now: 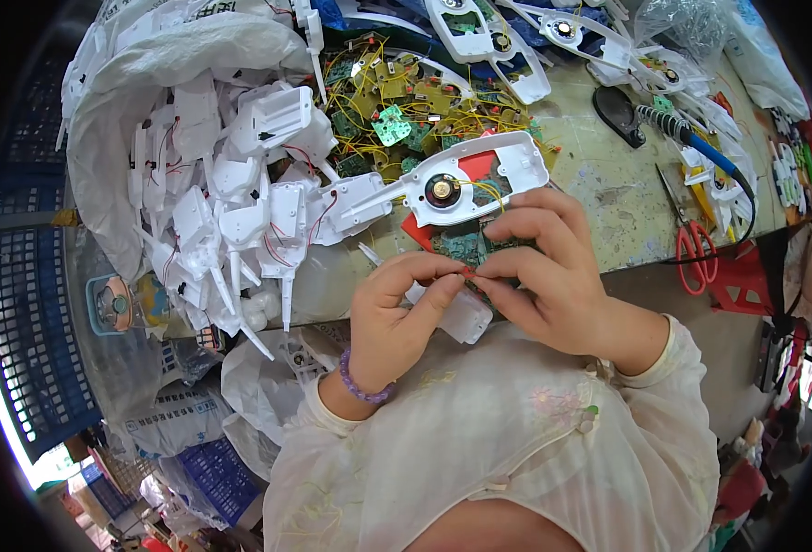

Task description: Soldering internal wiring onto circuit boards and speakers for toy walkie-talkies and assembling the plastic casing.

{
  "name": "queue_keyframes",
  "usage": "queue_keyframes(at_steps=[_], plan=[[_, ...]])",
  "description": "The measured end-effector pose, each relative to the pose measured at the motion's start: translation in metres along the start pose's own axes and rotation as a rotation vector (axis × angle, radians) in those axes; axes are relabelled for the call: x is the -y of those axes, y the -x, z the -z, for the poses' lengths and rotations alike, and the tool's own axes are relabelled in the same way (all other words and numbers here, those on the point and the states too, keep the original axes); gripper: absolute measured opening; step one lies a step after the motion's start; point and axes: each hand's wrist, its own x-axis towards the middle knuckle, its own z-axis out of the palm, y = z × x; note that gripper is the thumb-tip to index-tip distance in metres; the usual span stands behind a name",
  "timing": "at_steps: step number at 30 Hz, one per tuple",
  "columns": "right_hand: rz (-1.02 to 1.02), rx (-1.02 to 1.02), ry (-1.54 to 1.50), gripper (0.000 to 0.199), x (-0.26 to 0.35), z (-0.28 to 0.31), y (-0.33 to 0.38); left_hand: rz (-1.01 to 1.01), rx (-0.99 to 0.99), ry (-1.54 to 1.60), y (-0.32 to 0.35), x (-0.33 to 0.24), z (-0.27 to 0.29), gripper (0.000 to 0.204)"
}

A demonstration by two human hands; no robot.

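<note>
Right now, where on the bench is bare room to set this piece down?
The bare bench top between the white shell with the speaker and the red-handled scissors is the widest free patch. A smaller strip lies by the soldering iron. Left of the hands, the heap of white plastic housings and the circuit boards crowd everything.

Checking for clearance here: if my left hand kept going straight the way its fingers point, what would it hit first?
The left hand points right, toward the right hand. Their fingertips already meet over a small red part, so it would press into those fingers first, though depth is unclear.
</note>
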Motion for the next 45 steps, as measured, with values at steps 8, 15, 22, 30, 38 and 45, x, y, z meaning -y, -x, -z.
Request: queue_keyframes(at_steps=[8,15,22,30,38,45], plan=[[0.282,-0.114,0.215,0.024,0.004,-0.011,0.031,0.170,-0.034,0.096,-0.001,-0.009,-0.005,0.007],[-0.042,-0.159,0.062,0.026,0.008,-0.003,0.020,-0.085,0.136,-0.231,-0.001,-0.013,-0.006,0.012],[0.007,-0.154,0.041,0.025,0.000,0.000,0.026,-0.047,0.235,-0.077,-0.004,-0.006,-0.002,0.013],[-0.243,-0.197,0.257,0.038,-0.011,0.003,0.019,0.105,0.087,0.040,-0.008,-0.008,0.001,0.016],[-0.196,-0.080,0.198,0.034,-0.023,0.012,0.004,-0.460,0.039,-0.534,-0.028,-0.010,-0.010,0.017],[-0.168,-0.082,0.179,0.035,-0.027,0.013,0.003,-0.582,0.084,-0.692,-0.038,-0.011,-0.014,0.017]])
